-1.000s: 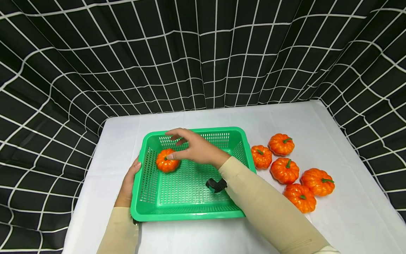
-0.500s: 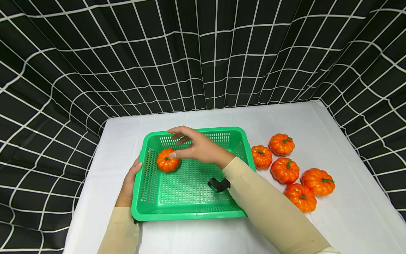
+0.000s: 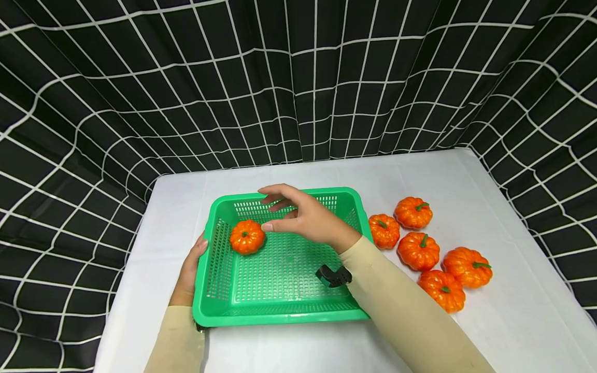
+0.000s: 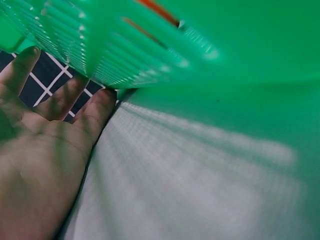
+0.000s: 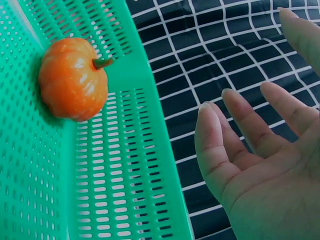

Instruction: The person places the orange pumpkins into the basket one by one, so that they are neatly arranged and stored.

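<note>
A green plastic basket [image 3: 288, 318] with slotted walls stands on the white-covered table. One small orange pumpkin [image 3: 247, 237] with a green stem sits in its left rear corner. My left hand [image 3: 188, 272] lies along the basket's left side, a fingertip right at the rim. Its spread, nearly straight fingers [image 4: 65, 97] touch the outer wall in the left wrist view. Above the basket's middle is my right hand [image 3: 310, 217], fingers loosely bent and thumb apart, holding nothing. In the right wrist view the pumpkin [image 5: 74, 80] lies well away from that hand's fingertips.
Several more pumpkins [image 3: 418, 250] lie on the table [image 3: 517, 311] right of the basket, the closest pumpkin [image 3: 384, 231] right beside its rim. Black cloth [image 3: 308, 77] with a white grid hangs behind and at both sides. A black band [image 3: 333, 276] is on the right wrist.
My right hand has moved away to the right from the pumpkin, where its thumb overlapped the top. The pumpkin stays in the basket's corner. My left hand remains at the rim.
</note>
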Available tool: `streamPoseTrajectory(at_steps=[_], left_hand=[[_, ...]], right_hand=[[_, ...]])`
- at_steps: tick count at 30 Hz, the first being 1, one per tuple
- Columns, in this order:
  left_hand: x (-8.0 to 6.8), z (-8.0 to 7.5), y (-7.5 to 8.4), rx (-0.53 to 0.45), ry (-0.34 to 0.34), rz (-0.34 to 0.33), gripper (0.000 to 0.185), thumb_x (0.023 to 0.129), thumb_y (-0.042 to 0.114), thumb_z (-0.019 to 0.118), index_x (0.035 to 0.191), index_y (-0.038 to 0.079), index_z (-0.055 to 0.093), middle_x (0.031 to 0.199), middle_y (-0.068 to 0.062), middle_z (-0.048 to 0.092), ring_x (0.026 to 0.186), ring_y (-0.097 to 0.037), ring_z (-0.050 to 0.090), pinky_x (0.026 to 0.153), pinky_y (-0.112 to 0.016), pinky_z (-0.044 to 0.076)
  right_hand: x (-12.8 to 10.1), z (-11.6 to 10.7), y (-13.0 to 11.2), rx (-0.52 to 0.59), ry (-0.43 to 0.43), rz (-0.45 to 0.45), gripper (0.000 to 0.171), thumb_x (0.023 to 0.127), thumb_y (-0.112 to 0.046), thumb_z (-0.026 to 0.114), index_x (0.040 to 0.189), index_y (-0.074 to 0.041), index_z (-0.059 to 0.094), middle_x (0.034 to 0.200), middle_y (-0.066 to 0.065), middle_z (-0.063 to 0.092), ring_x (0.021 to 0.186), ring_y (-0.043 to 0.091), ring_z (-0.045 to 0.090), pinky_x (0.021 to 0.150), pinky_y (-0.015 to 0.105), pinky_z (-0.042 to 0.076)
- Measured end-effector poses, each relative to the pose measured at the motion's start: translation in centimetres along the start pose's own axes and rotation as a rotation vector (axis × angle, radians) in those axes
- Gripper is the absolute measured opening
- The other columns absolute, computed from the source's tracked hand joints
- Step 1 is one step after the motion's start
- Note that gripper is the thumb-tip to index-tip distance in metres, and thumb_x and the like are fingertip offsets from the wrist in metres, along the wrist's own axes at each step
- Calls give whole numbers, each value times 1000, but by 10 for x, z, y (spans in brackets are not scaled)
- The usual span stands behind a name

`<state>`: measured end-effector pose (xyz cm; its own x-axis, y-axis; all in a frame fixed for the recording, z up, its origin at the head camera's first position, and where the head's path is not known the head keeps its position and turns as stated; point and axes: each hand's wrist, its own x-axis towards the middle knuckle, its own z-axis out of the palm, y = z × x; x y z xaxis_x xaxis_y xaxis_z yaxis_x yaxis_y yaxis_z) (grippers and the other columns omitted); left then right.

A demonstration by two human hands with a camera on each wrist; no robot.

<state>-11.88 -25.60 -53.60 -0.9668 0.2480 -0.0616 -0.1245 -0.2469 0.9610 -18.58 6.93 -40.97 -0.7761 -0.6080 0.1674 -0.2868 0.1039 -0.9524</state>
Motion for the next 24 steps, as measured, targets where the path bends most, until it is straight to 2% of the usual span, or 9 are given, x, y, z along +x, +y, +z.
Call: streamPoseTrajectory(at_steps=[1, 2, 3, 7, 19, 24], left_hand=[[-1, 2, 1, -1, 7, -4, 65, 115, 34, 29, 178, 28, 14, 174, -7, 28, 147, -22, 40, 113, -30, 42], [-6, 12, 8, -6, 33, -35, 71, 113, 39, 31, 178, 22, 6, 177, -11, 18, 150, -27, 36, 114, -33, 42], [-6, 12, 7, -3, 30, -39, 70, 114, 39, 30, 178, 24, 6, 179, -11, 14, 152, -29, 31, 114, -33, 41], [-8, 12, 6, -7, 32, -57, 70, 114, 41, 30, 178, 28, 6, 180, -10, 12, 155, -31, 27, 114, -33, 41], [-10, 10, 5, -22, 42, -74, 72, 113, 41, 31, 178, 26, 4, 175, -14, 17, 144, -26, 42, 111, -35, 45], [-12, 10, 6, -30, 44, -67, 71, 113, 41, 32, 178, 26, 6, 175, -17, 18, 141, -24, 47, 109, -36, 48]], right_hand=[[-2, 0, 0, 1, 2, -2, 64, 97, -27, 87, 155, -20, 59, 140, -3, 64, 124, 21, 64, 98, 43, 57], [-3, -1, 0, 1, 5, -4, 65, 97, -27, 86, 155, -20, 59, 141, -3, 64, 124, 22, 64, 98, 44, 57], [-5, -1, 0, 3, 6, -6, 65, 97, -26, 86, 156, -20, 59, 141, -2, 64, 124, 22, 63, 98, 46, 57], [-11, -4, -1, 11, 24, -9, 65, 97, -24, 86, 156, -19, 59, 142, -1, 64, 124, 24, 63, 99, 50, 56], [-25, -23, -1, 31, 108, -13, 66, 97, -17, 86, 156, -18, 58, 143, 5, 64, 125, 26, 62, 99, 48, 56], [-32, -30, 1, 46, 140, 7, 65, 98, -16, 85, 157, -16, 58, 144, 7, 64, 127, 31, 62, 102, 49, 54]])
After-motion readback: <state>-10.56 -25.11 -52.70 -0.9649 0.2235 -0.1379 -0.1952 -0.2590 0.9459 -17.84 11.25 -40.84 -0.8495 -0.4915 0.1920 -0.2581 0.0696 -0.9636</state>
